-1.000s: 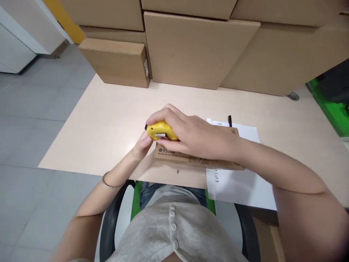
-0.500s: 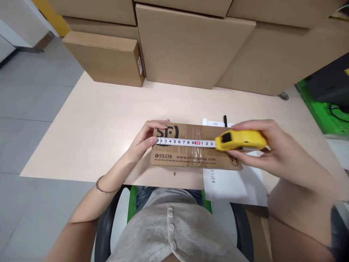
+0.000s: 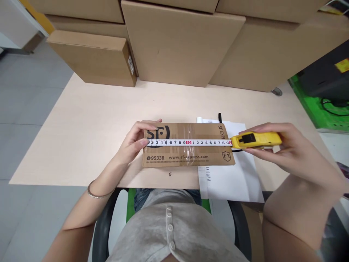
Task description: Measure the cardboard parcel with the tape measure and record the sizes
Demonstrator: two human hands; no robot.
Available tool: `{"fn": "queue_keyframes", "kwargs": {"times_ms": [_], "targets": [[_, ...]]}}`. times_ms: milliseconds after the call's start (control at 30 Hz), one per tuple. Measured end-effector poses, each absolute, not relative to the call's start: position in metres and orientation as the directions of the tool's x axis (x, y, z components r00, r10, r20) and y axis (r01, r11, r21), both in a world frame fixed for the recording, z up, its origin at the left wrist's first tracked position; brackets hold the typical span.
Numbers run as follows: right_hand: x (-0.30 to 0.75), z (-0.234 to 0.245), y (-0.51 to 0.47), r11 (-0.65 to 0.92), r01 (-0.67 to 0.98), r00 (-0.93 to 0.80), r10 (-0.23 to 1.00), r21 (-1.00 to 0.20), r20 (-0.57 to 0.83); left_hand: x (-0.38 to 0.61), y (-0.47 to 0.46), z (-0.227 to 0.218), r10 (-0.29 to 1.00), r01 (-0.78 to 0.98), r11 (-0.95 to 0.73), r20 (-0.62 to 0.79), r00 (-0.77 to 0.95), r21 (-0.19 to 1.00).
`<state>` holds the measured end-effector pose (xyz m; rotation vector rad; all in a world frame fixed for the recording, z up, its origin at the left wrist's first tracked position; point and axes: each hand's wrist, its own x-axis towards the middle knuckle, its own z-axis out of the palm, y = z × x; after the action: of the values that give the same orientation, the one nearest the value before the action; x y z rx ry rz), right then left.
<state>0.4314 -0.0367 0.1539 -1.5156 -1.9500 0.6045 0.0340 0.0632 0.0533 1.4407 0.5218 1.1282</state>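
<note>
As right fingers (image 3: 268, 127) clamp the tape measure (image 3: 263, 139), its blade (image 3: 191, 142) crosses the box (image 3: 185, 152) to left fingers (image 3: 139, 145) gripping the box's end.

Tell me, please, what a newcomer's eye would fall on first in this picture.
Probably the bright yellow tape measure in the right hand, at the right end of the SF box. Next would come its white numbered blade, stretched across the box to the left thumb. Behind, large brown cartons line the table's far side.
</note>
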Motion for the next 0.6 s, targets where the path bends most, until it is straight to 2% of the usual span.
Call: {"fn": "queue_keyframes", "kwargs": {"times_ms": [167, 400, 533, 600], "targets": [[0.437, 0.153, -0.032, 0.257, 0.683, -0.197, 0.966, -0.684, 0.166, 0.033, 0.065, 0.051, 0.832, -0.293, -0.227, 0.341, 0.437, 0.929], [0.430, 0.169, -0.024, 0.402, 0.589, -0.332, 0.911, -0.701, 0.244, 0.029, 0.067, 0.055, 0.771, -0.316, -0.282, 0.410, 0.487, 0.906], [0.403, 0.169, -0.012, 0.485, 0.495, -0.387, 0.866, -0.721, 0.317, 0.017, 0.062, 0.061, 0.718, -0.150, -0.468, 0.473, 0.510, 0.871], [0.390, 0.163, -0.008, 0.472, 0.461, -0.319, 0.878, -0.751, 0.356, 0.010, 0.055, 0.064, 0.678, -0.016, -0.609, 0.530, 0.509, 0.793]]}}
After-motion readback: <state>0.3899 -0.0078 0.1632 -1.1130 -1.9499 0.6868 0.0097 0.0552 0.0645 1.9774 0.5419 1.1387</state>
